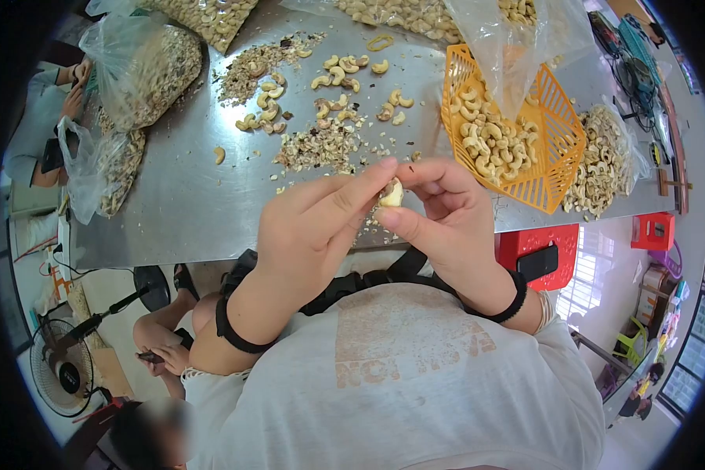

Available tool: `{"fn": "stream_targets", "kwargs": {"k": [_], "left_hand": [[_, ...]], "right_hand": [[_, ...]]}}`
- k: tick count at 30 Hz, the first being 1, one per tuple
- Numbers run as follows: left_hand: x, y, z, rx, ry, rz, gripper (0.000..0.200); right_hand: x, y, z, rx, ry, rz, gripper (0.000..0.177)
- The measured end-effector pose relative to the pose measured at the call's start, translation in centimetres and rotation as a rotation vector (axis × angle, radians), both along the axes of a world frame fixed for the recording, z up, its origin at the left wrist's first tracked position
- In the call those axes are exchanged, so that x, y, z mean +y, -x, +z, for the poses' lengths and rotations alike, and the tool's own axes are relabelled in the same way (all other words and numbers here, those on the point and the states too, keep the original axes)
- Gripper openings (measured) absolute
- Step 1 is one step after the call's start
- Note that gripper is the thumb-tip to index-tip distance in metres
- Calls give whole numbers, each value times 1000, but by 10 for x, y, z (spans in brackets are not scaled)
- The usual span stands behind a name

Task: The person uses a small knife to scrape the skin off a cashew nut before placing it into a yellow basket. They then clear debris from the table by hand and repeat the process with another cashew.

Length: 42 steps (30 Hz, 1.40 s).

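Both my hands meet over the near edge of the metal table. A pale cashew with some brown skin on it sits between their fingertips. My left hand touches it from the left with its fingers pressed together. My right hand pinches it between thumb and index finger. Just beyond lies a pile of skin flakes and broken bits. Farther back are small groups of loose cashews. To the right, an orange basket holds many pale cashews.
Bags of nuts stand at the left and back. A heap of cashew pieces lies right of the basket. A phone rests on a red stool. Other people sit at the left, near a fan.
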State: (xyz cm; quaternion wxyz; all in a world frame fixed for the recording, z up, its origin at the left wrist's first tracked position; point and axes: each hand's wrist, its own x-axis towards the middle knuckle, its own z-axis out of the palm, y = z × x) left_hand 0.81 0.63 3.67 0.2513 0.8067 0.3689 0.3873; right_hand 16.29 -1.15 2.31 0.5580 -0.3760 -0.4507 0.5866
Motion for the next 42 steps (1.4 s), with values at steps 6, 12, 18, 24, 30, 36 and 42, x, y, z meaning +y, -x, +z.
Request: {"fn": "stream_targets", "kwargs": {"k": [6,12,18,24,30,36,42], "left_hand": [[-4,4,6,-261,565,-81,40],[-1,12,18,-143,604,-140,42],[3,15,14,-88,379,-193,42],[2,12,9,29,103,-138,34],[3,11,4,-43,116,-102,33],[-1,10,7,-290,520,-75,28],[-2,8,10,-383,700,-40,35]], "right_hand": [[1,-3,3,-74,6,23,30],[2,-8,6,-157,-17,86,29],[1,-9,11,-246,-92,66,23],[0,-6,9,-289,-161,19,23],[0,-1,6,-223,-110,14,25],[3,-5,8,-14,27,122,32],[6,-6,8,261,185,202,27]]}}
